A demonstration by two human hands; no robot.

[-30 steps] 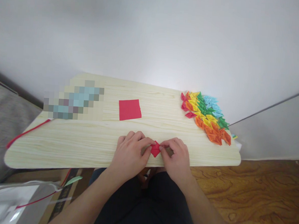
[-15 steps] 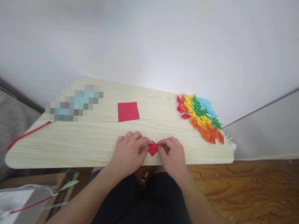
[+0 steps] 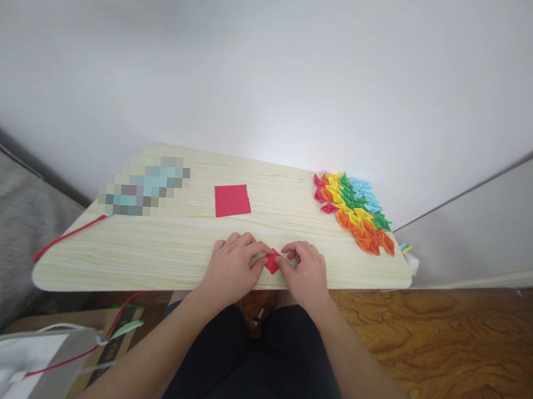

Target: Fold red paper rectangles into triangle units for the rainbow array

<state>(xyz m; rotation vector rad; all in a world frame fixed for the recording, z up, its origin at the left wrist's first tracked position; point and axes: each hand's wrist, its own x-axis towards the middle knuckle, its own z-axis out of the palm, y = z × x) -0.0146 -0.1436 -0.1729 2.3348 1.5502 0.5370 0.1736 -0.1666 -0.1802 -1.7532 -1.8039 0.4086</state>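
A small folded piece of red paper [image 3: 272, 263] lies near the front edge of the table, between my two hands. My left hand [image 3: 238, 261] has its thumb and index finger closed on the paper's left side. From the right, the thumb of my right hand [image 3: 304, 268] presses on the paper's face, its index finger curled just above. Part of the paper is hidden under the fingertips. Beyond my left hand a flat red paper square [image 3: 232, 201] rests on the table.
Several folded paper pieces [image 3: 356, 208] in red, orange, yellow, green and blue stand in rows at the right. A blurred-out light-blue object [image 3: 152, 186] lies at the left, near a red cord [image 3: 70, 235]. The pale wooden table [image 3: 122, 263] backs onto a white wall.
My right thumb has moved left onto the paper's face, and its index finger has lifted off the edge. The paper's outline looks smaller. The view has shifted slightly.
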